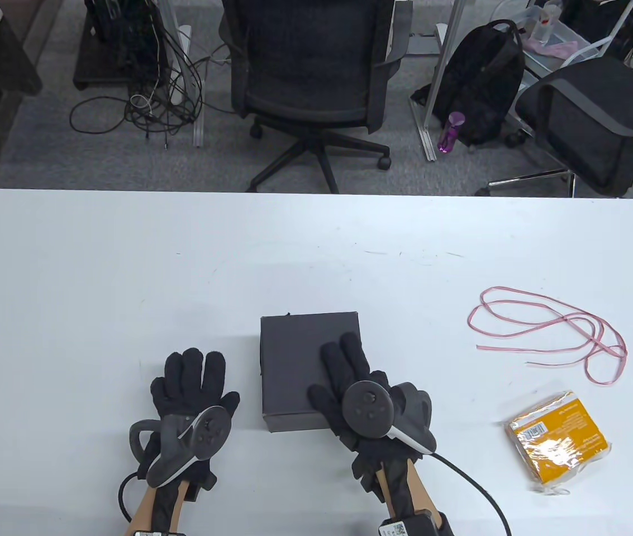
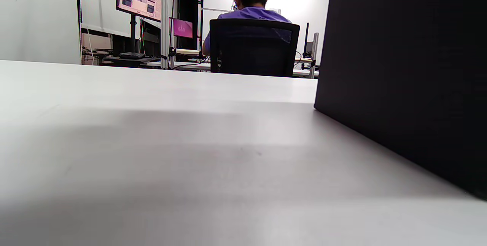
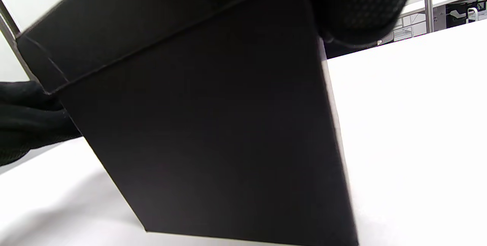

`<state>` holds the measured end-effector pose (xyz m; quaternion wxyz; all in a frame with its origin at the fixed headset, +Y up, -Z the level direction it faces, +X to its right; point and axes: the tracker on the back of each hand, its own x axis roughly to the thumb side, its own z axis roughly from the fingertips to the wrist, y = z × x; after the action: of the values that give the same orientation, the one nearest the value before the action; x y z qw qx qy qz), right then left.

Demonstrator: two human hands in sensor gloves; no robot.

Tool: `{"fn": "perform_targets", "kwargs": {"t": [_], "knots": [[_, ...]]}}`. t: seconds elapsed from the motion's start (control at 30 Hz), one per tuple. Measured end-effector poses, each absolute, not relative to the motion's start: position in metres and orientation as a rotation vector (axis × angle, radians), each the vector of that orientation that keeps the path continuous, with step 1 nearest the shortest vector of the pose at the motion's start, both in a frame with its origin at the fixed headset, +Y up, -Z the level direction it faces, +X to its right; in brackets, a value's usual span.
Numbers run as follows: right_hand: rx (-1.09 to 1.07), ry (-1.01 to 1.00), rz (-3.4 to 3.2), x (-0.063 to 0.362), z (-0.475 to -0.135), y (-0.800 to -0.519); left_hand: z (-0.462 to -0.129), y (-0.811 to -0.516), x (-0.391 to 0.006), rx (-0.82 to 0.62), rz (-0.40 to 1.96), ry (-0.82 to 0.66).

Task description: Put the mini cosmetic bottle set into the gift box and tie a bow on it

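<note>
The black box [image 1: 299,357] sits closed on the white table [image 1: 126,268], near its front edge. The right hand [image 1: 358,391] lies on the lid, fingers [image 1: 344,352] straight and spread flat across the top, the thumb at the box's front; its grip is apart, clamping nothing. The left hand [image 1: 193,391] rests palm down on the table just beside the box's left side, fingers straight, grip apart as well. Well to the right lie a loose pink ribbon [image 1: 551,329] and, nearer the front edge, the bottle set [image 1: 556,441] in an orange, plastic-wrapped pack.
</note>
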<state>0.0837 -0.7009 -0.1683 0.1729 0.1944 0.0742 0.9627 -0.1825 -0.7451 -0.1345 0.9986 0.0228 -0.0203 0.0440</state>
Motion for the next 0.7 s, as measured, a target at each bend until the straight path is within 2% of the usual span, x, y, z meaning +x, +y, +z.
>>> {"fn": "perform_targets", "kwargs": {"t": [0.47, 0.6, 0.7], "knots": [[0.542, 0.12, 2.739, 0.084, -0.161, -0.702, -0.137, -0.749, -0.185, 0.004, 0.115, -0.032], [0.532, 0.088, 2.73, 0.084, -0.159, -0.703, -0.138, -0.749, -0.185, -0.02, 0.226, -0.033], [0.507, 0.031, 2.695, 0.085, -0.157, -0.704, -0.139, -0.747, -0.188, -0.021, 0.407, -0.032]]}}
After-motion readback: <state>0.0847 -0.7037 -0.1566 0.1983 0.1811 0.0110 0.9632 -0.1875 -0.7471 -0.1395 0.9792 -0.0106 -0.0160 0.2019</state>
